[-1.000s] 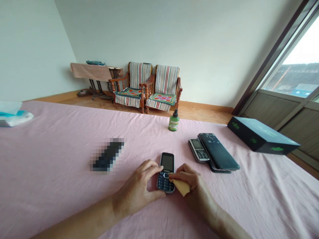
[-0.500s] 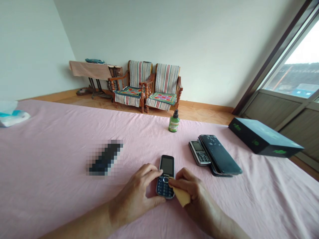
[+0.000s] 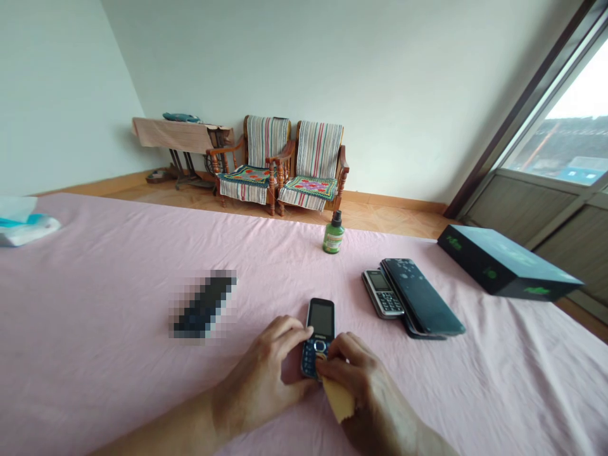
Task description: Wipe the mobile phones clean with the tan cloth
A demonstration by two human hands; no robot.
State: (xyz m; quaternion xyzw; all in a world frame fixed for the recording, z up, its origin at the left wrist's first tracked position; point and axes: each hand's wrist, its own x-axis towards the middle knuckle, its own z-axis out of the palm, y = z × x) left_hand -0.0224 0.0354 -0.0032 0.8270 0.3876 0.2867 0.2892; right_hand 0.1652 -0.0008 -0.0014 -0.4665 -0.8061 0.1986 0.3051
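Observation:
A dark keypad phone (image 3: 320, 324) lies face up on the pink cloth (image 3: 118, 266) in front of me. My left hand (image 3: 266, 370) grips its left edge, fingers curled on the keypad side. My right hand (image 3: 363, 386) pinches a small tan cloth (image 3: 338, 400) and presses it on the lower keypad, covering the phone's bottom end.
A silver keypad phone (image 3: 382, 294) and stacked dark smartphones (image 3: 422, 297) lie to the right. A green spray bottle (image 3: 333, 234) stands behind. A dark box (image 3: 506, 263) sits at far right, a blurred dark object (image 3: 204, 305) at left, a tissue pack (image 3: 23, 223) at far left.
My right hand with the tan cloth has slid left and down over the keypad, hiding the phone's lower part. My left hand stays on the phone's edge.

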